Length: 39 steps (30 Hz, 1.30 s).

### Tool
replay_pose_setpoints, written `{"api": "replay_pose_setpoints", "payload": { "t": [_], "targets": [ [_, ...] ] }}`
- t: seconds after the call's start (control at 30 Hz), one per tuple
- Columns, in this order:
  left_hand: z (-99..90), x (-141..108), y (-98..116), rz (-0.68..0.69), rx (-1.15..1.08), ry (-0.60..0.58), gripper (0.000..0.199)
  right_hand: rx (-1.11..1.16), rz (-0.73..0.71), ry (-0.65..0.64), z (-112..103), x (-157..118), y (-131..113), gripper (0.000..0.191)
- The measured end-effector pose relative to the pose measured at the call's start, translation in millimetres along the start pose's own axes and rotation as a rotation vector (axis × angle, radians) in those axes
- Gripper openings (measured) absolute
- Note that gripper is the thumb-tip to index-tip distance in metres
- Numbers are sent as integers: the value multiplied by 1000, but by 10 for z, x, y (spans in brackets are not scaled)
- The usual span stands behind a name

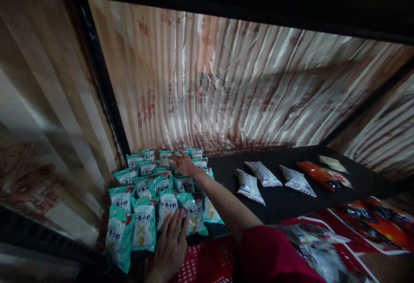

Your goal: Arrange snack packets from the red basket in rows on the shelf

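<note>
Teal-and-white snack bags [143, 227] with black lettering stand and lean in rows at the left end of a black shelf. My right hand [183, 164] reaches over the rows to the back; its fingers lie stretched against a snack bag [165, 158] there. My left hand [171, 240] rests at the front with fingers extended, the tips touching the lower part of the front snack bags [194, 214]. Neither hand visibly lifts a bag. My right forearm covers part of the right side of the rows.
White bags [250, 187] with striped edges lie flat on the black shelf [223, 164]. Farther right is an orange bag [318, 175]. Below, a red box [207, 259] and more packets [320, 248] sit in front. A black post [103, 76] and patterned curtain [207, 80] enclose the shelf.
</note>
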State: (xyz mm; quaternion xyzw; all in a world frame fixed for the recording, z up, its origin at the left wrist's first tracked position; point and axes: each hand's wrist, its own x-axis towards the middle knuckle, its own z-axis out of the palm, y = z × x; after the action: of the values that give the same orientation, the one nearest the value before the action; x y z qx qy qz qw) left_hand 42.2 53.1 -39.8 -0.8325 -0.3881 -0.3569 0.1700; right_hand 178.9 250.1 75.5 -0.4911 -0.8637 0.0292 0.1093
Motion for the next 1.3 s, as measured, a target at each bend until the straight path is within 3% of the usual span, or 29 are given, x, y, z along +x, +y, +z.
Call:
{"api": "replay_pose_setpoints", "payload": {
  "t": [0.33, 0.6, 1.3],
  "targets": [
    [29, -19, -31, 30, -12, 6, 51, 45, 215, -161, 64, 183, -132, 51],
    [109, -77, -22, 8, -1, 18, 52, 34, 219, -119, 103, 265, -141, 50],
    [67, -29, -12, 15, -3, 31, 49, 12, 207, -135, 113, 257, -134, 49]
  ]
}}
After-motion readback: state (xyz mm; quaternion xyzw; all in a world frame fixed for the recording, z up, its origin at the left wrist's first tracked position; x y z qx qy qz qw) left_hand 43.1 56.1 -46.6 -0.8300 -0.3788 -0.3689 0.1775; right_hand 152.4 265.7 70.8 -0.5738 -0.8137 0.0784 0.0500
